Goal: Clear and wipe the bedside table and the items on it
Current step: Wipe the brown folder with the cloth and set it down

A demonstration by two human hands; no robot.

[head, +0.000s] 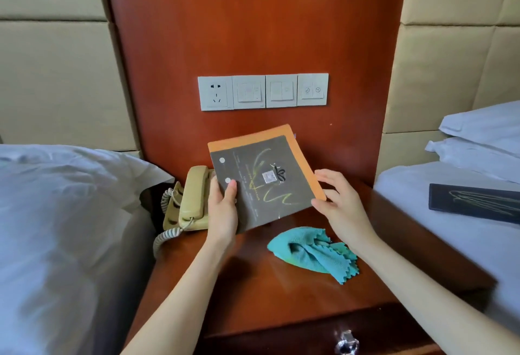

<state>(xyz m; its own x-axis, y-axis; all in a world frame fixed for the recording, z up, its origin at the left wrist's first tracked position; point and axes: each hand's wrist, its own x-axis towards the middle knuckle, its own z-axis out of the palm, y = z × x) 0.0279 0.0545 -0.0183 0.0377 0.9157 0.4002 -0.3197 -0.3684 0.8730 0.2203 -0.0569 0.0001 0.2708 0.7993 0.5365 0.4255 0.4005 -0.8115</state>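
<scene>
so both hands are up over the bedside table [253,292], holding a stack of two flat things: a dark grey booklet [261,183] with green squiggles and a little square sticker on its cover, lying on top of an orange folder [302,155] that sticks out along the top and right edges. left hand [222,208] grips the stack's left edge, thumb pressed on the grey cover and the fingers curled under it. right hand [342,202] is at the lower right corner with fingers loosely spread, fingertips touching the orange edge; can't really tell if it's pinching it or just steadying. the stack is tilted and lifted off the wood. a crumpled teal microfiber cloth [312,253] sits on the tabletop just below the stack, between the two forearms. a beige corded phone [191,202] is on the left side of the table, its handset in the cradle and a coiled cord hanging down. behind it all there's a wooden panel with a row of switch plates [263,91]. white bedding on both sides, and a dark card [475,202] with green lines lies on the right bed [450,242].
</scene>
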